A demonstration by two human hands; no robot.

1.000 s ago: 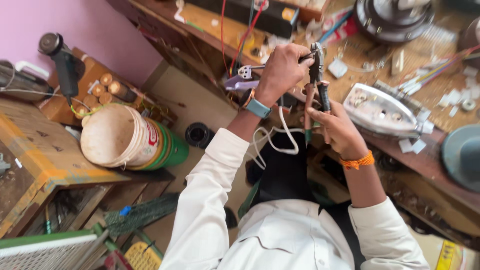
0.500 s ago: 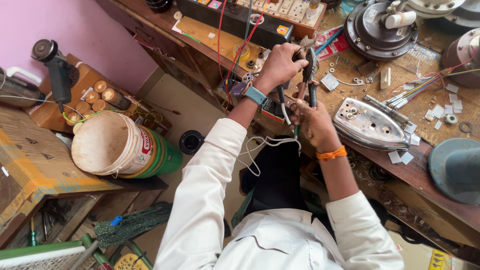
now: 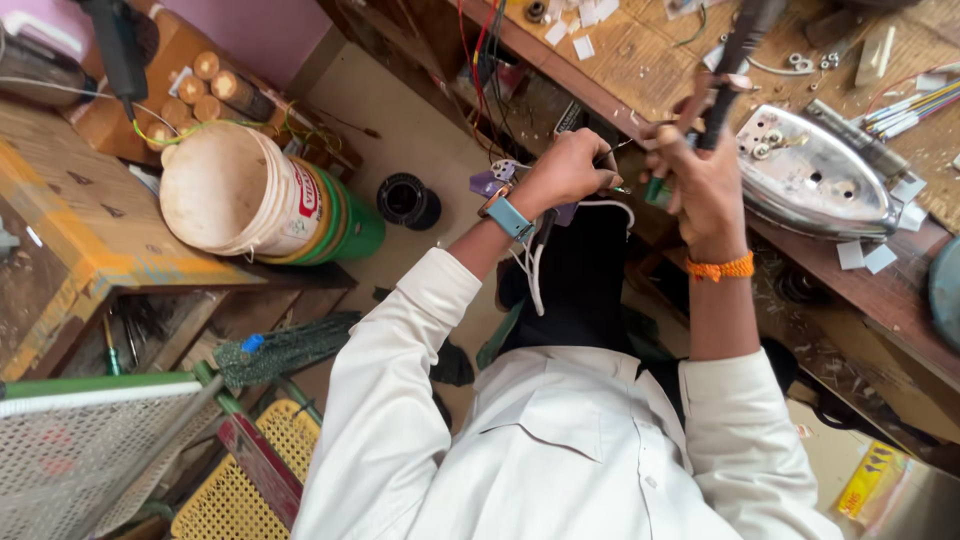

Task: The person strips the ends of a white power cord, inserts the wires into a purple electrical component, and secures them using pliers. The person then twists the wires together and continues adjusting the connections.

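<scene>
- The person's left hand [image 3: 568,172] is curled into a closed grip around thin wire ends near the edge of the wooden bench [image 3: 640,70]; what exactly sits between the fingers is too small to tell.
- A blue wristband [image 3: 509,215] sits on the left wrist, and a white cord [image 3: 532,270] loops down from under that hand over the dark lap.
- The right hand [image 3: 700,180] is closed around the dark handle of a slim hand tool [image 3: 735,50], which points up and away over the bench; the tool's tip runs out of view at the top.
- An orange thread band [image 3: 724,268] circles the right wrist.
- The two hands are close together, just apart, at the bench's front edge.
- A metal iron soleplate [image 3: 815,180] lies on the bench just beside the right hand, its shiny face up with small holes showing.
- Coloured wires [image 3: 915,105] and small white scraps lie on the bench beyond the soleplate.
- Red and black wires [image 3: 478,50] hang down from the bench's edge to the left of the hands.
- On the floor to the left stands a white bucket with green and red bands [image 3: 262,200], tipped on its side, with a small black spool [image 3: 405,198] near it.
- The person wears a white shirt [image 3: 560,440].
</scene>
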